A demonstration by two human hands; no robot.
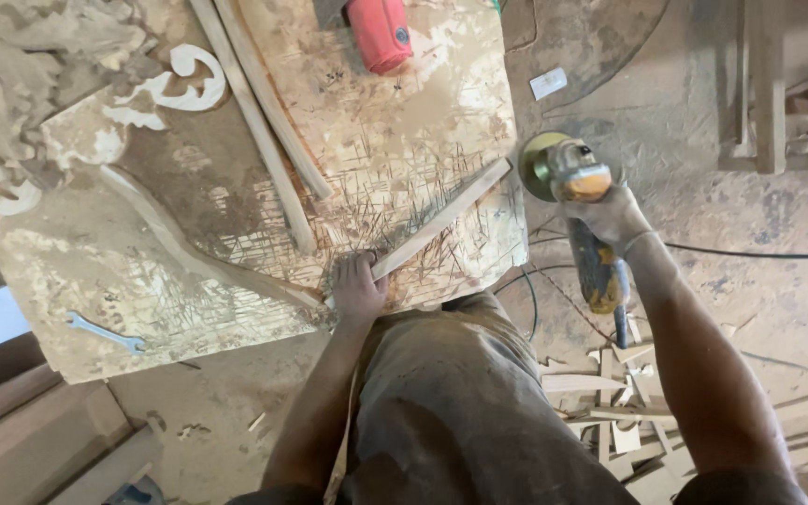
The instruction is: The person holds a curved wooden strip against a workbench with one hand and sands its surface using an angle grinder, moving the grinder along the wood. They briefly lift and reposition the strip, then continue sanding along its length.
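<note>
Here, at the left edge of the frame, white carved scroll pieces (194, 79) lie on the dusty, scored workbench (142, 252), and a blue-grey spanner (103, 331) rests near its lower left corner. Toward the upper middle, two long thin wood strips (264, 122) run diagonally down the board, with a red power tool (379, 33) at the top edge. At centre, my left hand (357, 288) presses down on the near end of a flat wooden slat (441, 220), fingers closed over it; the slat lies on the bench and slants up to the right. Right of the bench edge, my right hand (610, 217) is wrapped around the body of an angle grinder (577, 201), held clear of the bench, its disc facing the slat's far end. In the lower right, wood offcuts (628, 411) litter the floor.
</note>
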